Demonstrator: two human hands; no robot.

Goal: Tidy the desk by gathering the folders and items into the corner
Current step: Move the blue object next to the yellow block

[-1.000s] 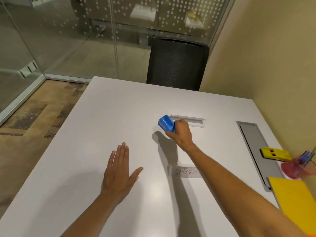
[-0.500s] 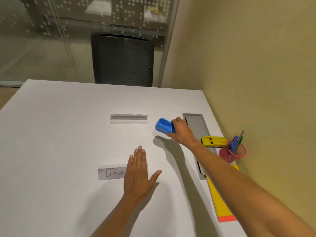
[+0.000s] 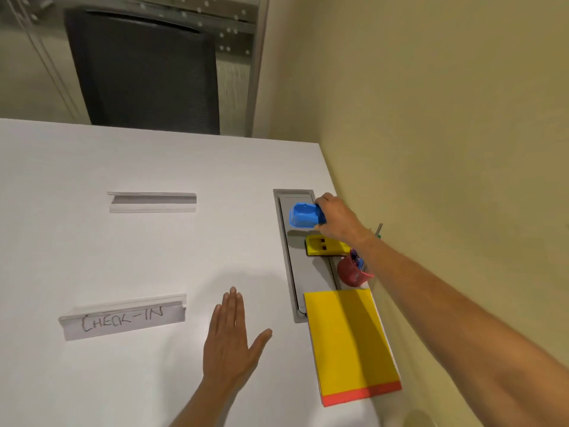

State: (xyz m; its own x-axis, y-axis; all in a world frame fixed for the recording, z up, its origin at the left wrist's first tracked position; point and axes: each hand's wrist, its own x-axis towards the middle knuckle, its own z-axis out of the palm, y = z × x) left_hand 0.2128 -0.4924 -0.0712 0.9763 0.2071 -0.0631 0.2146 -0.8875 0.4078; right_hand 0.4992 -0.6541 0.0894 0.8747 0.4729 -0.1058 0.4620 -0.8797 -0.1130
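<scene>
White laminate counter meets a yellow wall at your 3 o'clock. Your right hand is closed around the glossy blue plastic holder, held over the grey cable tray, just at 12 o'clock of the yellow block. Your left hand lies flat, fingers spread, holding nothing. Yellow folder lies lengthwise along the wall.

White tabletop, surface bare across the left portion. Grey cable hatch set flush into the tabletop near the right edge, lid closed. Black mesh chair stands at the far edge, backrest facing the viewer. Yellow-green wall runs along the right side. Glass partition behind the chair.
</scene>
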